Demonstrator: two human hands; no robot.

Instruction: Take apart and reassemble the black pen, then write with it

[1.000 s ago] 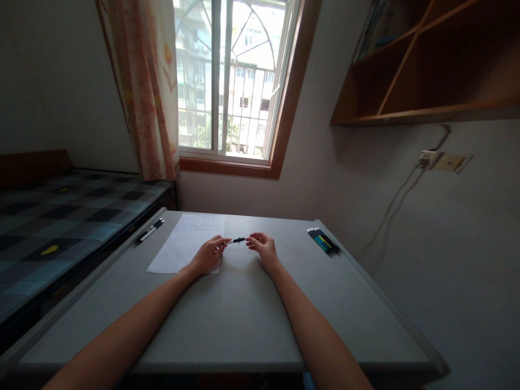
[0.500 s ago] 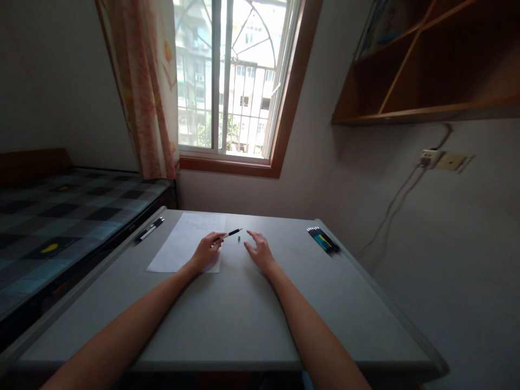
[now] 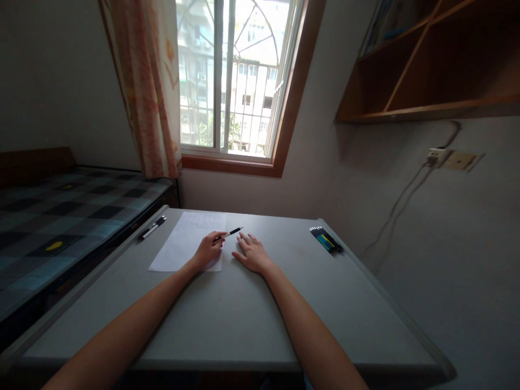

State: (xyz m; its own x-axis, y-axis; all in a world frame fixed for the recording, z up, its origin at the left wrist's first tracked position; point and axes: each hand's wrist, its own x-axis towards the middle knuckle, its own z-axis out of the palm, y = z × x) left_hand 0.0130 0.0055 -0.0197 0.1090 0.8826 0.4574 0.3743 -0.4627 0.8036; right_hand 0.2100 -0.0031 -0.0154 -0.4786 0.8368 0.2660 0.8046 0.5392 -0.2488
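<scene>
My left hand [image 3: 209,249] rests over the right edge of a white paper sheet [image 3: 174,246], closed around a black-and-white pen [image 3: 233,232]. The pen's dark tip points up and to the right, towards my other hand. Just right of it, my right hand [image 3: 252,252] lies palm down on the table with its fingers spread. The small dark piece that showed on the tabletop between the hands is out of sight now; the right hand covers that spot, and whether anything is under the palm I cannot tell.
Two pens [image 3: 152,228] lie by the left edge of the grey table [image 3: 227,319]. A pack of several dark pens [image 3: 326,240] lies near the right edge. A bed [image 3: 81,211] stands to the left, a window [image 3: 231,81] is behind, and a shelf [image 3: 406,111] hangs at upper right.
My right hand has moved left and flattened onto the table, over the place where the small dark piece lay. My left hand still holds the pen in nearly the same position.
</scene>
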